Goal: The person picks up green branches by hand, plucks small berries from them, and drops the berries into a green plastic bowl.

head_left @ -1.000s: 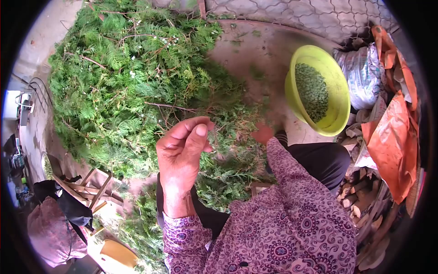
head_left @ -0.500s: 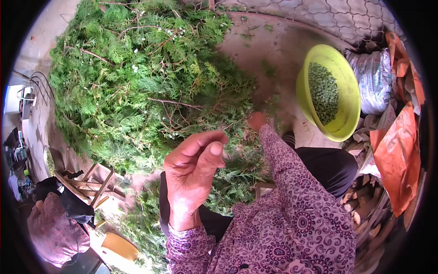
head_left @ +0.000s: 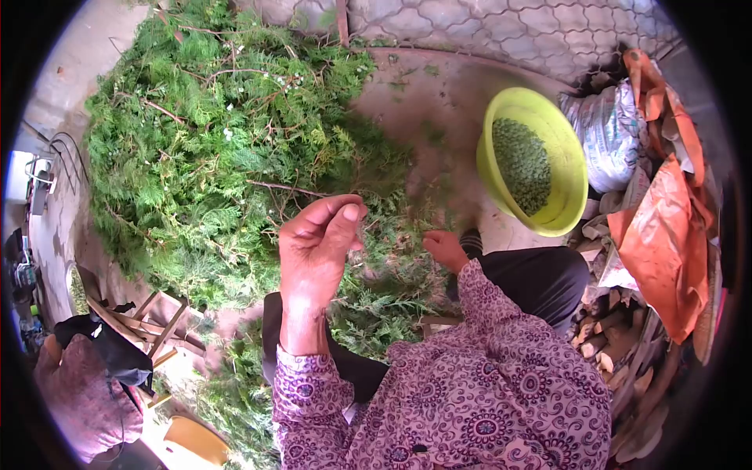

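Observation:
My left hand [head_left: 315, 247] is raised over the cut evergreen branches [head_left: 196, 196], its fingers curled and the thumb pressed against them. Whatever may be in that pinch is hidden. Close to my knee, my right hand [head_left: 446, 249] is closed low over loose green sprigs [head_left: 395, 243]; its fingertips point to the left, and I cannot make out what is between them. Up and to the right of it stands a yellow-green basin [head_left: 570, 168], tilted in view, with many small green cones or berries [head_left: 523, 166] inside.
A white woven sack [head_left: 607, 133], orange sheeting [head_left: 666, 251] and split firewood [head_left: 615, 337] line the right side. At the lower left, another person [head_left: 90, 399] is beside a wooden stool frame [head_left: 160, 321] and an orange-yellow container [head_left: 196, 440]. Patterned paving [head_left: 486, 27] lies at the back.
My right hand has come back from near the basin's side toward my knee. My left thumb and fingers have drawn closer together. The view has shifted slightly.

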`<action>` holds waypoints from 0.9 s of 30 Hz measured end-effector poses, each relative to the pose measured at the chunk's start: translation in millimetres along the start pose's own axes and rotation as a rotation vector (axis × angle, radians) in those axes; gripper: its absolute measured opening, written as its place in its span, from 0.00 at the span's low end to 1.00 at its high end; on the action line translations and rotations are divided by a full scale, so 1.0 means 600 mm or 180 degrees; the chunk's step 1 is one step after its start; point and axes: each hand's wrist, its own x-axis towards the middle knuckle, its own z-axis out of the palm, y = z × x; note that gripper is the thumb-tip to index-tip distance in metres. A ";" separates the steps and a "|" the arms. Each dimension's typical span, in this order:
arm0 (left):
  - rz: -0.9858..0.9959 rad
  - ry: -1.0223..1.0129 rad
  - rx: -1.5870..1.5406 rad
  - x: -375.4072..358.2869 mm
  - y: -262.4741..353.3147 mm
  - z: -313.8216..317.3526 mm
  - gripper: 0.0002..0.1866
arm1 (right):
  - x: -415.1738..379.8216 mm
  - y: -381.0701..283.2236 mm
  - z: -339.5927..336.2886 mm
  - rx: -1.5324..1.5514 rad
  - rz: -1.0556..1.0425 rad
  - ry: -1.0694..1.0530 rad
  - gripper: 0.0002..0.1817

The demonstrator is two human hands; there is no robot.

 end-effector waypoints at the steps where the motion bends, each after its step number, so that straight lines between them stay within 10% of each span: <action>1: 0.0057 -0.0018 -0.0029 0.002 -0.005 0.003 0.09 | -0.006 -0.017 -0.008 0.0148 -0.0174 0.0105 0.13; 15: -0.1860 -0.0582 -0.0811 0.010 -0.108 0.053 0.22 | -0.151 -0.289 -0.088 -0.0354 -0.2360 0.1058 0.19; 27: -0.1569 -0.0665 -0.1379 0.012 -0.123 0.035 0.13 | -0.180 -0.320 -0.083 -0.0911 -0.2755 0.0956 0.19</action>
